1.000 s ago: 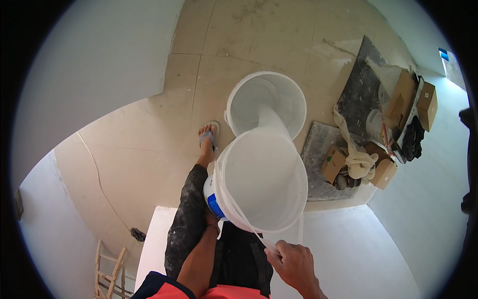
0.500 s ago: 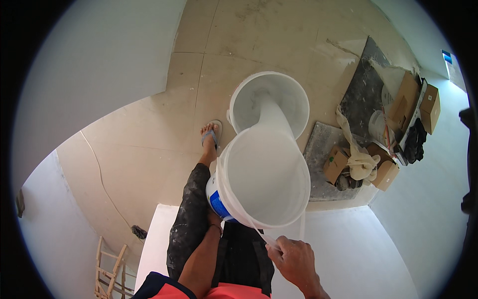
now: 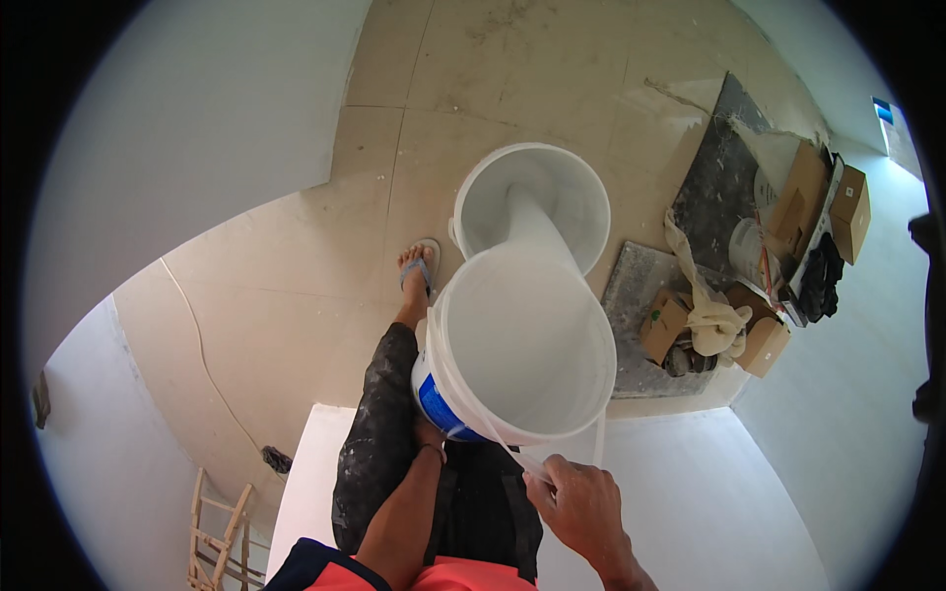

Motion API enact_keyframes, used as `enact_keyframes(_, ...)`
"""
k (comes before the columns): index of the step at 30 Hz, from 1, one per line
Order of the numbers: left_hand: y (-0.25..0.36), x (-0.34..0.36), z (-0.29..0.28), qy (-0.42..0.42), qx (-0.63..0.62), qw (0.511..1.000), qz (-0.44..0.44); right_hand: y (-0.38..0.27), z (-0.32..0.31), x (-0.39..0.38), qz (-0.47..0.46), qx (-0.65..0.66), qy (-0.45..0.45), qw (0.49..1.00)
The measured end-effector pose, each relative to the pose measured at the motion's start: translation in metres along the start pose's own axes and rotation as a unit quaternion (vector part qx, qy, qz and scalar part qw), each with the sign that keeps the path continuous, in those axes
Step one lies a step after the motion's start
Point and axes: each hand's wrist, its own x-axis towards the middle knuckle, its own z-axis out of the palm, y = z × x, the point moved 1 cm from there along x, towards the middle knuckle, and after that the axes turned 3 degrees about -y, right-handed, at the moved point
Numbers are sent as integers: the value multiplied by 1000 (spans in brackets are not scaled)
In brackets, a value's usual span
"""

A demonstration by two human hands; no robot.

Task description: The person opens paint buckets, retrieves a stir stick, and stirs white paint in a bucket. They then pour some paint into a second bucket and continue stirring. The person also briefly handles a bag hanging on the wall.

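A large white plastic bucket with a blue label is tilted in front of me. A thick stream of white liquid runs over its far lip into a second white bucket standing on the floor. My left hand is up against the base of the tilted bucket on its near left side; its fingers are hidden behind the bucket. On the near right, my right hand is closed round the grip of the tilted bucket's pale plastic handle.
My sandalled foot is left of the standing bucket. At right, cardboard boxes, a cream cloth and a black bag lie around dusty dark boards. A cable crosses the tiles; a wooden frame stands lower left.
The tilted bucket has shifted very slightly right and its near rim is a little higher. The white stream looks somewhat narrower. Both hands keep their places on the bucket.
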Motion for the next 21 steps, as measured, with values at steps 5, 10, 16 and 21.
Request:
enact_keyframes(5, -2, 3, -3, -26, -65, 997, -17, -2, 1, 2, 14, 5, -4, 1000)
enact_keyframes(10, -22, 22, -2, -73, 58, 995, -26, -5, -1, 4, 19, 13, 4, 1000)
enact_keyframes(16, -11, 15, -8, -33, 42, 997, 58, -4, 1, -2, 26, 18, -8, 999)
enact_keyframes(21, 31, -19, -22, -70, 30, 996, 55, 1, 7, -13, 3, 4, 9, 1000)
